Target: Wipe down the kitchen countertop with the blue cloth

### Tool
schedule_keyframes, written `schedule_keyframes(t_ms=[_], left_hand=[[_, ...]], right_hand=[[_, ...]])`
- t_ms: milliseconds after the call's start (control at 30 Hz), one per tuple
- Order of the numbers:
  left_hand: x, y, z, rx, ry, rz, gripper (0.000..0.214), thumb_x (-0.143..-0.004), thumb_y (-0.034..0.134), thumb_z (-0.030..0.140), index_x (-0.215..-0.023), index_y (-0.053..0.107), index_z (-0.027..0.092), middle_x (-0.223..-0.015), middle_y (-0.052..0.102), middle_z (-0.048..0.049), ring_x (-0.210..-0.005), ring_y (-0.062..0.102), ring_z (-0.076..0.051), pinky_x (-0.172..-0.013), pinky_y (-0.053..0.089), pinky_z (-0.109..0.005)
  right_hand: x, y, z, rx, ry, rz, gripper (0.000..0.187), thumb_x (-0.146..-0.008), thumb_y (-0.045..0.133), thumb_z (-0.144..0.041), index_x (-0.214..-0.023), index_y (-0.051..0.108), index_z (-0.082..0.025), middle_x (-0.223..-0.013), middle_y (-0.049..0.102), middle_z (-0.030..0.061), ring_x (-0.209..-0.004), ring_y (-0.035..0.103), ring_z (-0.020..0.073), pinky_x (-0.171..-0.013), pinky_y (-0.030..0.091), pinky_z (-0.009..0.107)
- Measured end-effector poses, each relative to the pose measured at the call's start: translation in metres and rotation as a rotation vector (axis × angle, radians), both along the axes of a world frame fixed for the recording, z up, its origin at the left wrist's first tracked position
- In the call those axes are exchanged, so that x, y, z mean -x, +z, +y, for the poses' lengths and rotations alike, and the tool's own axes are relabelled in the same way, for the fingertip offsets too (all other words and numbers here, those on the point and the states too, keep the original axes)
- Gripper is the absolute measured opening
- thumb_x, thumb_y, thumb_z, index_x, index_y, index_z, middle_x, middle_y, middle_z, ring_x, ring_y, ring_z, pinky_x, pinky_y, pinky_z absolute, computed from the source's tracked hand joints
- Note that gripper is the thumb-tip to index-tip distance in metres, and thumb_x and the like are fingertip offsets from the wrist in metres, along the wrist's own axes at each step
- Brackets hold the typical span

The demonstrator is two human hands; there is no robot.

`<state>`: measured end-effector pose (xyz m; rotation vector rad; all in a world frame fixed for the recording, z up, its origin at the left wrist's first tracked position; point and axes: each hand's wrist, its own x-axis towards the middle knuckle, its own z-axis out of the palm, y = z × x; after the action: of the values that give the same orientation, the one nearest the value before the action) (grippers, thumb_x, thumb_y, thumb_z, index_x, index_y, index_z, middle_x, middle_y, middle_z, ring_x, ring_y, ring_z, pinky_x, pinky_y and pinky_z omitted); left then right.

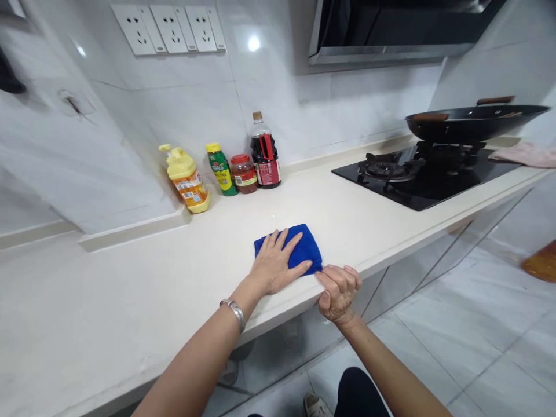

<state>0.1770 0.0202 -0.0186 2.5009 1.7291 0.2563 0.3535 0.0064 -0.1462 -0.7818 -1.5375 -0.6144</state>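
Note:
A folded blue cloth [309, 246] lies on the white countertop [130, 289] near its front edge. My left hand [275, 263] presses flat on the cloth with its fingers spread, and a silver bracelet is on that wrist. Just to the right, my right hand [339, 289] is curled over the front edge of the countertop, thumb low against the edge. Its fingertips are close to the cloth's near right corner; whether they touch it I cannot tell.
Along the wall stand a yellow pump bottle [187, 179], a green bottle [222, 171], a red-lidded jar [244, 174] and a dark sauce bottle [264, 153]. At right is a black gas hob [412, 185] with a wok [473, 123] and a pink cloth [527, 153].

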Motion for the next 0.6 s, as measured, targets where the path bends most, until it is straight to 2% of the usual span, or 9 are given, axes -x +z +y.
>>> schedule_keyframes(t_ms=[133, 267, 400, 600], left_hand=[[0.004, 0.0, 0.001, 0.018, -0.008, -0.022, 0.084, -0.092, 0.035, 0.077, -0.162, 0.026, 0.031, -0.171, 0.017, -0.0101, -0.158, 0.009, -0.036, -0.128, 0.012, -0.055], [0.034, 0.001, -0.009, 0.038, -0.008, -0.029, 0.087, -0.091, 0.033, 0.081, -0.162, 0.025, 0.032, -0.171, 0.016, -0.0081, -0.158, 0.008, -0.036, -0.128, 0.012, -0.054], [0.092, 0.002, -0.029, -0.005, 0.063, -0.017, 0.086, -0.091, 0.033, 0.08, -0.161, 0.029, 0.031, -0.17, 0.022, -0.0088, -0.157, 0.015, -0.037, -0.127, 0.017, -0.055], [0.201, 0.001, -0.071, -0.039, 0.348, 0.054, 0.087, -0.091, 0.032, 0.078, -0.161, 0.031, 0.025, -0.168, 0.026, -0.0136, -0.155, 0.021, -0.039, -0.124, 0.021, -0.056]], right_hand=[[-0.004, 0.0, 0.0, -0.009, 0.006, -0.034, 0.036, -0.093, 0.037, -0.021, -0.117, 0.063, -0.019, -0.105, 0.07, 0.0077, -0.104, 0.062, 0.0217, -0.104, 0.039, 0.044], [-0.012, 0.001, -0.001, 0.027, 0.049, -0.105, 0.04, -0.091, 0.04, -0.018, -0.124, 0.062, -0.02, -0.112, 0.071, 0.0074, -0.109, 0.062, 0.0215, -0.108, 0.037, 0.043], [-0.018, 0.002, -0.005, 0.064, 0.081, -0.136, 0.047, -0.088, 0.043, -0.015, -0.132, 0.061, -0.022, -0.117, 0.071, 0.0066, -0.112, 0.062, 0.0217, -0.11, 0.037, 0.044], [-0.02, 0.001, -0.01, 0.096, 0.07, -0.144, 0.046, -0.09, 0.044, -0.014, -0.133, 0.06, -0.024, -0.119, 0.071, 0.0067, -0.114, 0.063, 0.0232, -0.111, 0.039, 0.047]])
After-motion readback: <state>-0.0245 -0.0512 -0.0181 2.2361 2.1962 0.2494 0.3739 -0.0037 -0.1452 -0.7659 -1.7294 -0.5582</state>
